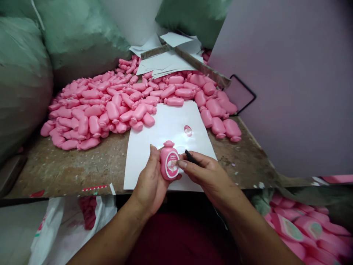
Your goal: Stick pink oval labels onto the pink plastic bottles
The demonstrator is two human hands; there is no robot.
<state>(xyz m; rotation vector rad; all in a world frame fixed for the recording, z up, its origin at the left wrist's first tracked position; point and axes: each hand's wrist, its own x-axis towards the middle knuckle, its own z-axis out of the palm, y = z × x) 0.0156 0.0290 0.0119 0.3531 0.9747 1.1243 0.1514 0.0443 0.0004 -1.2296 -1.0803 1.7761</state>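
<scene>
My left hand (151, 180) is wrapped round a small pink bottle (164, 159), held upright with its capless neck on top. An oval label (172, 165) with the word "BABY" covers its front. My right hand (205, 171) is closed on a thin black tool (191, 157), whose kind I cannot make out. The thumb of that hand touches the label's right edge. Beneath both hands lies a white sheet (143, 147). One more oval label (188, 130) sits on it, beyond my right hand.
Many pink bottles (93, 103) are heaped across the wooden table (68, 169). Behind them are white papers (171, 62) under wooden strips (198, 64). Green sacks (82, 36) stand at the back left. A pale panel (298, 92) rises at right, above labelled bottles (311, 228).
</scene>
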